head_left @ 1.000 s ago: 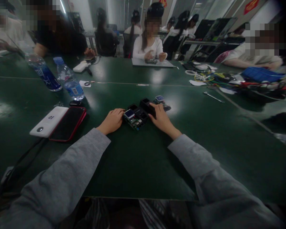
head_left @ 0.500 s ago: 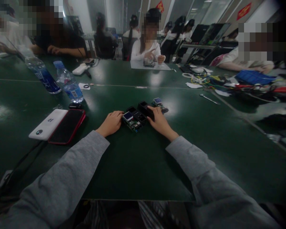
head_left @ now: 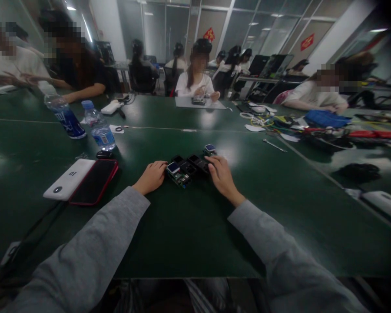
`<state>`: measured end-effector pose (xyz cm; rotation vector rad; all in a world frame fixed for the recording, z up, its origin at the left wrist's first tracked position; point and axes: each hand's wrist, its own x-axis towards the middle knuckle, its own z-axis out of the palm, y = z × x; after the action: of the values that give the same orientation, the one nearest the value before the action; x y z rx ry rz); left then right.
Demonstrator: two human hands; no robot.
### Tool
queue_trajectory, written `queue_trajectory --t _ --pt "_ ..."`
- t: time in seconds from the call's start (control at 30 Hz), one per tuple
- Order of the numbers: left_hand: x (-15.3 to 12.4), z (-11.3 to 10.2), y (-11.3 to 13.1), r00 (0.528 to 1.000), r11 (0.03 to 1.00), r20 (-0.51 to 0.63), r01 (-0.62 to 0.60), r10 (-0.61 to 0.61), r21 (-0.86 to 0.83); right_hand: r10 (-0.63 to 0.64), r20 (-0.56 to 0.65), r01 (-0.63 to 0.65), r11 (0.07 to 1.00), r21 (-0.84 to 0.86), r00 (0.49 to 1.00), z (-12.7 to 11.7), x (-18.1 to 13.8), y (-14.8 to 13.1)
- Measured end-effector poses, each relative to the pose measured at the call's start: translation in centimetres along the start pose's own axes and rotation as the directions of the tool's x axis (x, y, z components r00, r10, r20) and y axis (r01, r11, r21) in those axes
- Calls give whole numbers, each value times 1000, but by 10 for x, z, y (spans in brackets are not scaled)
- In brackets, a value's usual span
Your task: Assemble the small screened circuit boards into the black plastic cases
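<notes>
Flat on the green table, my left hand (head_left: 152, 176) is open, fingertips at the left edge of a small circuit board (head_left: 181, 178) with a little screen. Behind that board are two black plastic cases; the left case (head_left: 186, 167) is partly covered by it. At the right case (head_left: 198, 162), my right hand (head_left: 224, 178) has its fingers stretched out and its thumb apart, touching the case's right end. A second circuit board (head_left: 210, 149) with a screen lies just beyond, partly hidden by my right fingers.
To the left are a red-edged phone (head_left: 94, 181), a white power bank (head_left: 69, 178) and two plastic bottles, the nearer one (head_left: 101, 132) clear. A wrench (head_left: 275, 145) and a tangle of cables (head_left: 270, 123) lie to the right. Across the table a person (head_left: 195, 84) works.
The view has tilted up, so the table things sit lower in the picture. My right hand has moved slightly right and its fingers have loosened on the black case, which lies lower.
</notes>
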<state>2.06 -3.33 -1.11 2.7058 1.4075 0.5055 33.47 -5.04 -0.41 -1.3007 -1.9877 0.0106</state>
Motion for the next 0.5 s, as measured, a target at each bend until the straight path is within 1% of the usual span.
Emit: queue_trajectory --t 0.07,0.1,0.13,0.27,0.33,0.4,0.5 --pt "0 0 0 1000 1000 -1 1 -1 1 46 -126 -57 995 -82 991 -1 6 14" --pt "0 0 0 1000 1000 -1 0 0 1 64 -149 -82 990 -115 987 -1 8 22" --pt "0 0 0 1000 1000 -3 0 0 0 76 -136 -94 987 -132 988 -1 11 31" --pt "0 2 -2 1000 1000 -14 0 0 0 92 58 -88 994 -70 994 -3 10 60" --pt "0 2 -1 1000 1000 -17 -2 2 1 101 85 -94 992 -80 991 -10 1 66" --pt "-1 1 -1 1000 1000 -15 -4 4 2 97 94 -85 989 -121 991 -25 -14 71" --pt "-2 -1 0 1000 1000 -8 -4 4 -9 99 110 -80 984 -160 989 -59 -51 85"
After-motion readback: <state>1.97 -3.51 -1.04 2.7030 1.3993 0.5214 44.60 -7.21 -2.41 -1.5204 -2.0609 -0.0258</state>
